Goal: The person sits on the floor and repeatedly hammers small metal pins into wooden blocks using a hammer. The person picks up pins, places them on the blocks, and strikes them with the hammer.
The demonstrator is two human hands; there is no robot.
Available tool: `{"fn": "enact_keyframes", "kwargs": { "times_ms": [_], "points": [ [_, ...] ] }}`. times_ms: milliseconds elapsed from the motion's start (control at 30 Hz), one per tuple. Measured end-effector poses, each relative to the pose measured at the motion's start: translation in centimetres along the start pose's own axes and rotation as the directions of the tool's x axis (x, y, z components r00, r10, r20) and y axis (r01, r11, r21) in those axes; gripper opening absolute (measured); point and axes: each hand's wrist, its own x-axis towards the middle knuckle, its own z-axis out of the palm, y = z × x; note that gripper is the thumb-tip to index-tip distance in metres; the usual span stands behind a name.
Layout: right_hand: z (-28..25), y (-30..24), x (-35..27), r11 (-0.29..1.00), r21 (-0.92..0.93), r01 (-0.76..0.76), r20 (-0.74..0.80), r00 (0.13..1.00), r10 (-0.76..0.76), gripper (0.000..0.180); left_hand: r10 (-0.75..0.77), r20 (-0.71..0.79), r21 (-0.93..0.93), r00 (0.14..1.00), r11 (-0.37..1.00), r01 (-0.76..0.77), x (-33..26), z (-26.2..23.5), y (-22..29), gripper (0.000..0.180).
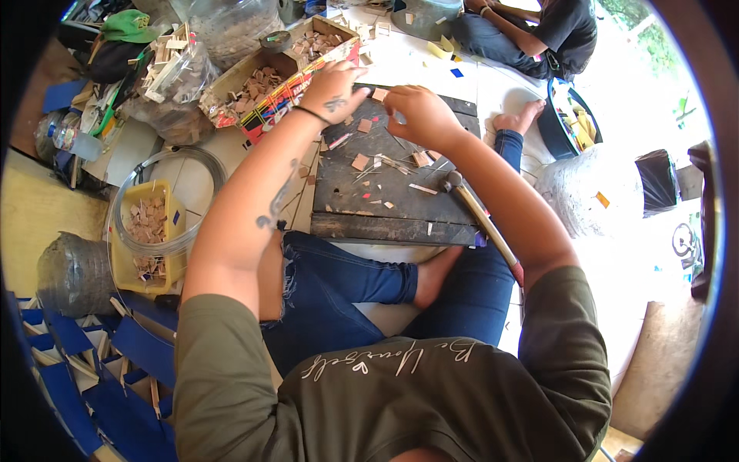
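My left hand is over the far left corner of a dark wooden work block, its fingers stretched out and thumb apart. Beside it, my right hand has its fingers curled, and a small brown wooden piece shows at their tips, apparently pinched. On the block lie more small brown squares, thin sticks or wires and red and white scraps. A hammer rests across the block's right edge, its handle slanting toward my right upper arm.
A printed carton full of wooden pieces stands beyond my left hand. Left are a yellow basket, a wire coil and blue-covered wooden items. Another person sits at the far right, near a round tub.
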Motion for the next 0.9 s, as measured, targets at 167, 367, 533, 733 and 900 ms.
{"fn": "enact_keyframes", "kwargs": {
  "times_ms": [167,367,533,733,900],
  "points": [
    [-1.6,-1.0,-5.9,0.541,0.721,-0.433,0.086,0.831,0.549,0.009,-0.049,0.044,0.045,0.998,0.998,0.047,0.7,2.8,1.6,0.029],
    [-3.0,-3.7,-11.3,0.081,0.920,-0.383,0.244,0.724,0.646,0.025,-0.167,-0.095,-0.376,0.981,0.919,0.120,-2.8,0.6,4.8,0.010],
    [-2.6,-7.0,-12.9,0.049,0.922,-0.385,0.256,0.698,0.668,0.013,-0.100,-0.229,-0.380,0.968,0.925,0.006,-9.8,-0.7,11.0,0.009],
    [-2.6,-9.2,-13.1,0.229,0.894,-0.385,0.149,0.736,0.660,0.010,-0.125,-0.226,-0.314,0.966,0.948,0.049,-14.3,1.2,16.1,0.014],
    [-2.8,-11.0,-13.2,0.556,0.708,-0.435,0.013,0.795,0.606,0.011,-0.127,-0.238,-0.348,0.963,0.937,0.037,-15.1,2.1,15.8,0.013]
  ]
}}
